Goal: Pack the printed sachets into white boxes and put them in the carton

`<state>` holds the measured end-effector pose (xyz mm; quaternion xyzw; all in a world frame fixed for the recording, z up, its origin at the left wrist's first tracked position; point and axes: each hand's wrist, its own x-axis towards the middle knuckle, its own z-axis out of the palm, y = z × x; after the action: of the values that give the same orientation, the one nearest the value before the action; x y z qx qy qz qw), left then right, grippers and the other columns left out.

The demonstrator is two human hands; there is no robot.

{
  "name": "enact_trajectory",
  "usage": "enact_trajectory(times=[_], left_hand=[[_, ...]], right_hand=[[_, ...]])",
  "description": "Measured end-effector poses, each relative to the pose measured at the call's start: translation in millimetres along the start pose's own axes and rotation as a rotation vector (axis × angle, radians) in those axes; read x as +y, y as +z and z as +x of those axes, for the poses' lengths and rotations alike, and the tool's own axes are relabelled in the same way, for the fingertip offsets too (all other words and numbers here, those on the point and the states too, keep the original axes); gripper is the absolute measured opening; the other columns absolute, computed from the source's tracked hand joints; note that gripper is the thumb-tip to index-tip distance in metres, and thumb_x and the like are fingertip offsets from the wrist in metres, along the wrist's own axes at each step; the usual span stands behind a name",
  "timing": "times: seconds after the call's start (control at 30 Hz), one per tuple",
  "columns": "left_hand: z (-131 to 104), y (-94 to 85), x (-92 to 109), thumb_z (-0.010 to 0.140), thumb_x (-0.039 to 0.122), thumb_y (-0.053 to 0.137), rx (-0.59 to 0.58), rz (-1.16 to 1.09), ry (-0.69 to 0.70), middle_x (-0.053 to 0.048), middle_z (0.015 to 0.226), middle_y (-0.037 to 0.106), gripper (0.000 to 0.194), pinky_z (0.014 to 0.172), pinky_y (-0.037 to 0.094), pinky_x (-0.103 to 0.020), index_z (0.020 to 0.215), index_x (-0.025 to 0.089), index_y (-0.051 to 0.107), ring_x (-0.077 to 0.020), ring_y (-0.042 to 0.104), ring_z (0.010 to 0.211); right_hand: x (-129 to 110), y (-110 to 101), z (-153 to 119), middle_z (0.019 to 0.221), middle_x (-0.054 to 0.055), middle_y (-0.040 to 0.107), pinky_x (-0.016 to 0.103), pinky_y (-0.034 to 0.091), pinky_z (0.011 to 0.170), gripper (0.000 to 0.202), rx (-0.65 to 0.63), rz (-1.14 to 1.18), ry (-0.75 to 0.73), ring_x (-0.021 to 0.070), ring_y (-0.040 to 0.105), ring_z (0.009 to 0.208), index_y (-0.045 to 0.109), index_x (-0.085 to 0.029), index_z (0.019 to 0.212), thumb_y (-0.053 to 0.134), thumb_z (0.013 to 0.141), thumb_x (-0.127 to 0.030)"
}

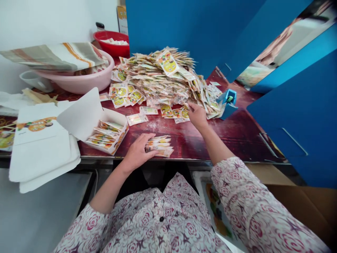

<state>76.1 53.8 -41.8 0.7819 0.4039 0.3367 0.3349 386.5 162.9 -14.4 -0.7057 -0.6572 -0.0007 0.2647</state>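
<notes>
My left hand (pixel 139 151) curls round the left end of a short row of small printed sachets (pixel 160 144) lying near the table's front edge. At the front of a big heap of the same sachets (pixel 158 77), my right hand (pixel 198 116) is closed in a pinch on a sachet, which its fingers partly cover. Left of my left hand, an open white carton (pixel 119 138) holds a packed row of sachets, its lid tilted back. Several loose sachets (pixel 137 119) lie flat between the carton and the heap.
Flat white cartons (pixel 42 151) overhang the table edge at left. Behind them stand a pink basin (pixel 79 82) with a striped cloth and a red basin (pixel 112 49). A blue tape dispenser (pixel 229 105) sits right of the heap, near blue panels (pixel 295 130).
</notes>
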Motion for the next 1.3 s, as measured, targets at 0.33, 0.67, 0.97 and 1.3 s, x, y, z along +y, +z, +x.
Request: enact_trajectory(times=[0.33,0.67,0.97,1.3], left_hand=[[1,-0.9,2,0.081,0.024,0.074,-0.006,0.001,-0.007,-0.008,0.128,0.063,0.052,0.108,0.047,-0.041,0.129,0.021,0.055,-0.0241,0.060,0.121],[0,-0.2,1,0.081,0.026,0.074,-0.003,0.010,-0.010,-0.009,0.129,0.062,0.053,0.108,0.047,-0.043,0.130,0.022,0.054,-0.0251,0.060,0.122],[-1,3.2,2,0.078,0.023,0.077,0.026,-0.012,-0.053,-0.007,0.124,0.062,0.064,0.103,0.050,-0.043,0.134,0.024,0.047,-0.0241,0.062,0.116],[5,3.5,-5,0.074,0.029,0.081,0.018,-0.041,-0.079,-0.015,0.150,0.049,0.093,0.115,0.040,-0.051,0.152,0.024,0.032,-0.0323,0.047,0.141]], right_hand=[[-28,33,3,0.141,0.015,0.060,0.037,0.045,0.107,0.055,-0.442,-0.226,-0.279,0.0284,0.058,0.128,0.060,-0.013,0.138,0.053,0.084,-0.010],[-36,9,-8,0.112,0.009,0.076,0.034,0.050,0.091,0.040,-0.136,0.048,-0.167,0.0243,0.069,0.100,0.069,-0.019,0.126,0.047,0.093,-0.022],[-90,-5,-73,0.090,0.003,0.076,0.028,0.052,0.074,0.027,-0.452,0.541,-0.234,0.0170,0.067,0.080,0.074,-0.021,0.095,0.052,0.092,-0.036],[-99,-6,-82,0.093,0.002,0.077,0.028,0.054,0.079,0.040,-0.663,0.550,-0.290,0.0164,0.069,0.084,0.077,-0.021,0.095,0.045,0.098,-0.046]])
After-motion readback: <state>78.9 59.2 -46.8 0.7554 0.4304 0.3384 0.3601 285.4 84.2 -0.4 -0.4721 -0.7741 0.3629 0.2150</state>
